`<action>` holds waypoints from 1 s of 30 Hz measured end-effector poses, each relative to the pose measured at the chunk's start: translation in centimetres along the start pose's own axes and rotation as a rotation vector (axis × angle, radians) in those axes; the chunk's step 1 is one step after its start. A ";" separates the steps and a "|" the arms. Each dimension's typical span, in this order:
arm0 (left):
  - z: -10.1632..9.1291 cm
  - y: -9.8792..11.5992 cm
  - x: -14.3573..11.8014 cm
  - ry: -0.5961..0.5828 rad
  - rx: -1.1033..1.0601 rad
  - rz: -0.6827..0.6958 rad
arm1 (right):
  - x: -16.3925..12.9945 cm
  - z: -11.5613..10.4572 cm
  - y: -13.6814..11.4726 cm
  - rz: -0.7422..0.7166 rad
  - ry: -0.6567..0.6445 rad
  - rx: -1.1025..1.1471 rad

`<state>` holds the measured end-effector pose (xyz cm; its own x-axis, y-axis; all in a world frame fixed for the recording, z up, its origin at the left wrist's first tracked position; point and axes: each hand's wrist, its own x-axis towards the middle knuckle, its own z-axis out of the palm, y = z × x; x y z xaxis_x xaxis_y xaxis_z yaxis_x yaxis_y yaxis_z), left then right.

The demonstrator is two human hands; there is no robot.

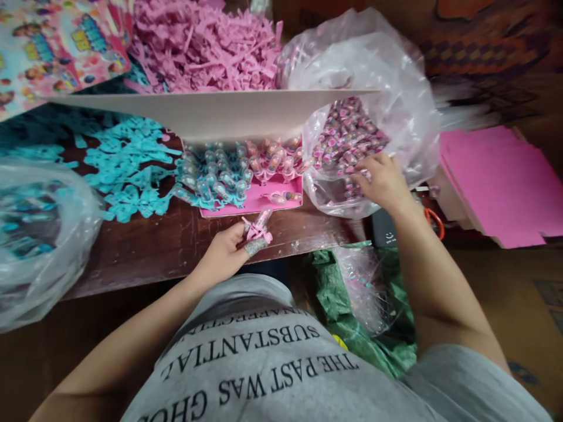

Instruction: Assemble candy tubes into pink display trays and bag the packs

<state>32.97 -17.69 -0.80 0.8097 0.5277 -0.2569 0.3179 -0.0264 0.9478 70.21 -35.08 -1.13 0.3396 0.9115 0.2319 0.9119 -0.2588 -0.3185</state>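
Observation:
My left hand (229, 251) holds a small clear capsule toy with a pink plastic piece (258, 227) just above the brown table's (145, 246) front edge. My right hand (382, 180) reaches into a clear plastic bag (373, 70) full of small pink capsules (347, 138), fingers down among them; whether it holds one is hidden. Just beyond my left hand lies a pink tray (259, 202) with rows of finished blue capsules (213, 176) and pink capsules (275, 158) on it.
A pale cardboard sheet (211, 111) leans over the tray. Pink plastic pieces (202, 41) are heaped behind it, blue ones (123, 164) spread at left. Another clear bag (39, 234) sits far left, flat pink cartons (501, 181) right, a green bag (373, 316) below the table.

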 end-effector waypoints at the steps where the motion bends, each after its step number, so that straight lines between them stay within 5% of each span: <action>1: 0.2 0.2 0.2 0.011 0.012 0.005 | -0.6 0.0 -2.1 0.014 0.047 0.016; 3: 0.5 0.8 0.6 0.006 0.009 0.017 | -2.0 -0.2 -7.0 -0.021 0.036 0.108; 6: 0.8 1.5 0.8 -0.047 -0.049 0.017 | -3.8 0.0 -13.6 -0.280 -0.104 0.398; 9: 0.8 1.9 0.7 -0.097 -0.075 0.011 | -4.4 1.0 -16.7 -0.349 -0.062 0.528; 14: 0.4 1.8 0.2 -0.145 -0.048 0.049 | -4.4 2.0 -17.2 -0.359 -0.001 0.503; 17: 0.1 1.6 -0.1 -0.095 0.077 0.182 | -4.6 2.2 -17.7 -0.328 -0.001 0.521; 21: -0.4 1.1 -0.3 0.001 0.409 0.467 | -4.9 2.6 -18.1 -0.077 -0.196 0.727; 25: -0.6 0.9 -0.1 0.018 0.575 0.536 | -5.4 2.5 -17.5 0.085 -0.323 0.836; 30: 0.7 2.2 0.7 -0.119 0.637 0.582 | -5.9 2.4 -17.1 0.032 -0.160 0.908</action>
<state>34.57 -17.99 1.02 0.9641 0.1912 0.1842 0.0238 -0.7532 0.6573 52.00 -35.29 0.77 0.2645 0.9589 0.1023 0.3491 0.0037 -0.9371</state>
